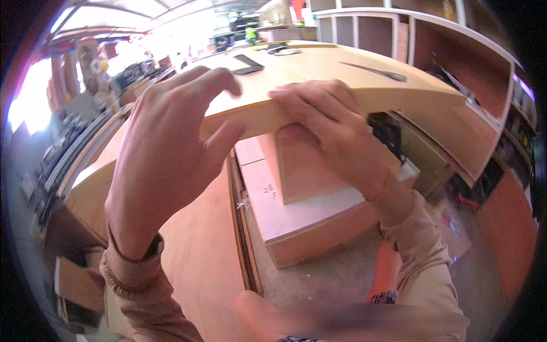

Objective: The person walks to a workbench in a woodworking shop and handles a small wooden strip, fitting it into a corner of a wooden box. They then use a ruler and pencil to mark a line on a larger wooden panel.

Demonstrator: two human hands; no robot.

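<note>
The wooden panel (319, 65) across the upper middle is pale tan, with a honey-yellow front edge. The L-shaped item (250, 61) on it is black; the slender tool (376, 72) is dark grey. The box (310, 219) at centre has a pinkish-white top bearing small dark marks and reddish-brown sides. Both sleeves (424, 256) are plain beige. The cloth band (383, 297) at lower right is dark with a pale swirling pattern. The floor (319, 285) is grey.

Glare washes out the upper left — hands (162, 142) softly blurred, edges bowing toward dark corners.
</note>
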